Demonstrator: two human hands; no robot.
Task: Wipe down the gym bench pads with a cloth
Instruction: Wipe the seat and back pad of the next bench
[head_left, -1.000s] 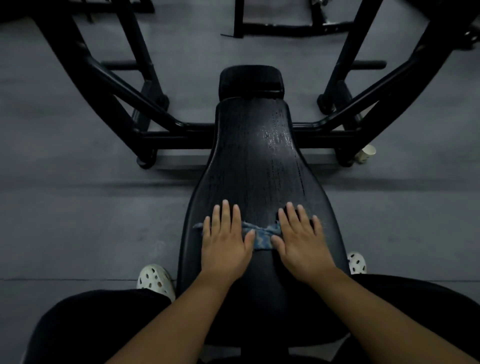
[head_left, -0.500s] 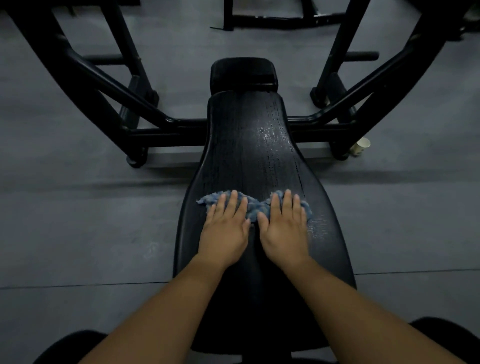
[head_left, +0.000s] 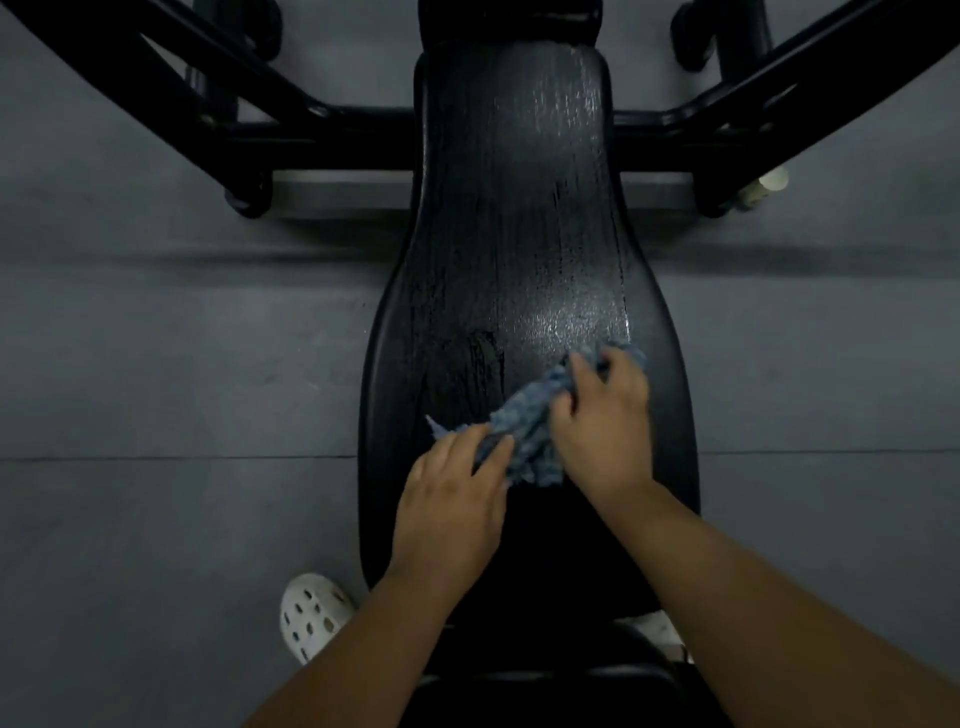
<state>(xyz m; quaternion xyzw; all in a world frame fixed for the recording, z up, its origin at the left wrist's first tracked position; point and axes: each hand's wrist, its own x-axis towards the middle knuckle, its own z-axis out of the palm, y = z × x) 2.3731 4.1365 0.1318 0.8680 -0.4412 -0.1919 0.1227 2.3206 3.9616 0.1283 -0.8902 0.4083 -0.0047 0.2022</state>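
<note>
Half a second ago both hands lay flat and side by side with the cloth spread under straight fingers. Now the cloth (head_left: 524, 415) is bunched into a loose diagonal roll across the wide near part of the bench pad (head_left: 493, 234). The hands have also split apart. The right hand (head_left: 602, 421) has gone further up, towards the pad's right edge, and the left hand (head_left: 452, 493) sits nearer, left of the pad's middle line.

The right hand's fingers are curled round the far end of the cloth, gripping it. The left hand holds the near end, with its thumb lying over the fabric and a corner poking out past its fingers. The right hand is slightly blurred, so its exact finger positions are hard to tell.

This looks like regathering the cloth between strokes. To wipe well, the cloth should be opened flat again, not dragged as a roll, since a roll touches only a narrow strip. A wet sheen and streaks run up the narrow part of the pad beyond the hands. Long overlapping strokes from the near end to the far end, taking in both side edges, would suit. The small head pad (head_left: 509, 15) at the far end probably needs wiping too.
</note>
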